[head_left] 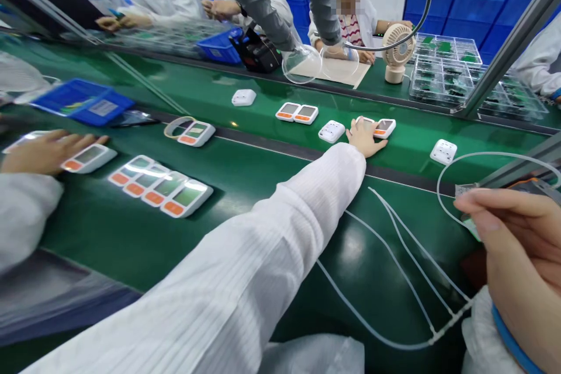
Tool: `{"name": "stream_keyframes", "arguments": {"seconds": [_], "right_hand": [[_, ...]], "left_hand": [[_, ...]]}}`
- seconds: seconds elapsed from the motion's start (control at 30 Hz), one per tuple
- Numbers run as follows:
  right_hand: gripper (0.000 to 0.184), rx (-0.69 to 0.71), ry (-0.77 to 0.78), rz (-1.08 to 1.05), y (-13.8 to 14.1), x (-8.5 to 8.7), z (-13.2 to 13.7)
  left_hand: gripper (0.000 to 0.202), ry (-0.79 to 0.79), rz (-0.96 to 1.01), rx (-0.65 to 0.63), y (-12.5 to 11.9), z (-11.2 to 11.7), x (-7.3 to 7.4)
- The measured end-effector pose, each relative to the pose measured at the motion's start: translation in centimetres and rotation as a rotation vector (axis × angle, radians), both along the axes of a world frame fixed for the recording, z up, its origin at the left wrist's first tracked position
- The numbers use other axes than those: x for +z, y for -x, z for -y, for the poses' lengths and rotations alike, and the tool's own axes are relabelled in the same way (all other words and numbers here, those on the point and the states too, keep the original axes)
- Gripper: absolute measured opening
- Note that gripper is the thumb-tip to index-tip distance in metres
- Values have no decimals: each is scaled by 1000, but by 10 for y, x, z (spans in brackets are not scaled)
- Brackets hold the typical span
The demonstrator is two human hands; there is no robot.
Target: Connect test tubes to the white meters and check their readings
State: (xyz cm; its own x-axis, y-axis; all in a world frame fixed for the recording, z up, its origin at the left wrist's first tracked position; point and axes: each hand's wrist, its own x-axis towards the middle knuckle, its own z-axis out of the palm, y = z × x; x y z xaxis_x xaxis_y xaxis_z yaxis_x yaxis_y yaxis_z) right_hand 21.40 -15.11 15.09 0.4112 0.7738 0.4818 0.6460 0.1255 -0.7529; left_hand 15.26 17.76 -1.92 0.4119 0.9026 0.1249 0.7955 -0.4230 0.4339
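Reaching hand: left hand [366, 139], at the end of a long white sleeve, lies palm down on the far conveyor belt [263, 99], fingers held together and flat.
Device under it: a white display unit [363, 121] with an orange button sits beneath the fingertips, mostly covered.
Twin unit: a second display unit [386, 126] touches the first, just right of the fingers.
Left of the hand: a white back cover [332, 131] lies just beside the thumb; farther left is a pair of display units [297, 113], then another white cover [243, 97].
Right of the hand: a third white cover [443, 151] rests well apart on the same belt.
Other hand: right hand [512, 234], near the camera, has its fingers pressed together, pinching a small grey part [463, 190].
Cable: a thin white cable [439, 187] loops beside that pinch and trails across the near green table [245, 187].
Near table, left of the sleeve: a row of four display units [160, 186] lies side by side.
Co-worker: another person's hand [44, 152] rests on a single display unit [90, 158] at the far left.
Beyond the belt: a small desk fan [397, 49], clear trays of circuit boards [442, 70] and a blue bin [83, 101].
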Motion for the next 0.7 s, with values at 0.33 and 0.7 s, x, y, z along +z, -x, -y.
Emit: {"name": "stream_keyframes", "arguments": {"seconds": [0.33,0.7], "right_hand": [[24,241,747,535,5,-82,-60],[8,718,964,607,57,-116,-62]], "left_hand": [[63,-144,46,-96,143,51,19],[72,-125,-301,561,396,113,-6]]}}
